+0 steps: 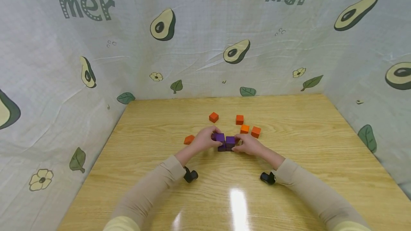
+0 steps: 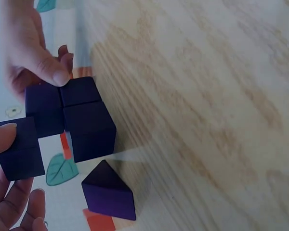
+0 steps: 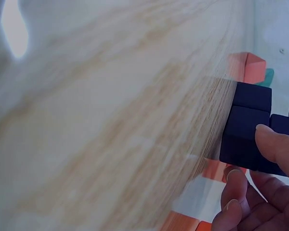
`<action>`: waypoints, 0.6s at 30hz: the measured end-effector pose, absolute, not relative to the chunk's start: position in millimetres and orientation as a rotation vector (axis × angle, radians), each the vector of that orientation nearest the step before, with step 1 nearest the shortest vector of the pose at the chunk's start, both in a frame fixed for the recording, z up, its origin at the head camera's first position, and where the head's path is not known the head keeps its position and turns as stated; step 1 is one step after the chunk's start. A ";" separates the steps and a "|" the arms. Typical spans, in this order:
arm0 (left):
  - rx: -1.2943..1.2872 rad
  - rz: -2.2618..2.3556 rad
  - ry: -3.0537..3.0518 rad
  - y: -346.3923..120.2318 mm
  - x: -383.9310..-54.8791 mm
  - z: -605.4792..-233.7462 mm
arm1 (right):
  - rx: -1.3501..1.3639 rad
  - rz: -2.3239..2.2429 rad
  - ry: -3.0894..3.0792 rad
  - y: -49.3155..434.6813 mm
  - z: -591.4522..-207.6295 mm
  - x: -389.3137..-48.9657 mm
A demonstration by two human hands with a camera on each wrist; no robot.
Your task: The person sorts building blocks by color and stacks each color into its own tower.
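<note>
My left hand (image 1: pixel 206 138) pinches a dark purple cube (image 2: pixel 20 148) between thumb and fingers. A narrow gap separates that cube from a lower purple cube (image 2: pixel 92 131) standing on the table. My right hand (image 1: pixel 249 145) grips another purple cube (image 1: pixel 230 141), thumb on its near side, which sits on a second lower cube (image 2: pixel 82 91). The two lower cubes stand side by side and touch. Beside them, on the left hand's side, is a purple triangular block (image 2: pixel 108 192); in the head view my left hand mostly covers it.
Several orange-red blocks lie behind and beside the purple ones, among them one at the back (image 1: pixel 213 117), a cube to the right (image 1: pixel 255 132) and a pointed piece (image 1: pixel 189 139) left of the left hand. Printed cloth (image 1: pixel 199 45) hangs around the wooden table (image 1: pixel 289 117).
</note>
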State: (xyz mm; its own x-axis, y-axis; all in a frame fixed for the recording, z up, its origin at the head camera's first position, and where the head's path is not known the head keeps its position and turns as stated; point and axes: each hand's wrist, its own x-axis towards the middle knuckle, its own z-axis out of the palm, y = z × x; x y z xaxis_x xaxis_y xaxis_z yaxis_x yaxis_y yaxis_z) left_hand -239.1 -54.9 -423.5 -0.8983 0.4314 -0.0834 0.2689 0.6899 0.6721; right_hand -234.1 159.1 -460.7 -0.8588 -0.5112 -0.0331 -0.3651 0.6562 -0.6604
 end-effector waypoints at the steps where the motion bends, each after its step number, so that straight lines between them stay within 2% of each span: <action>1: 0.564 0.999 2.670 -53.7 -238.7 -424.5 | -0.712 -0.989 2.658 158.9 -460.8 -234.0; 18: 0.593 0.992 2.677 -50.2 -236.6 -430.6 | -0.693 -1.007 2.656 159.0 -462.4 -234.5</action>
State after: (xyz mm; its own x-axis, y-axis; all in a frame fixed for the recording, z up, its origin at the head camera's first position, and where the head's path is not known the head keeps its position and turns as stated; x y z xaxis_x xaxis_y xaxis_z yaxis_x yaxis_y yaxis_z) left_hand -236.6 -50.2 -430.6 -0.8930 0.4448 -0.0686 0.2928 0.6899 0.6620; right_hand -234.5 159.0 -462.4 -0.8654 -0.4999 -0.0352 -0.3508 0.6543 -0.6699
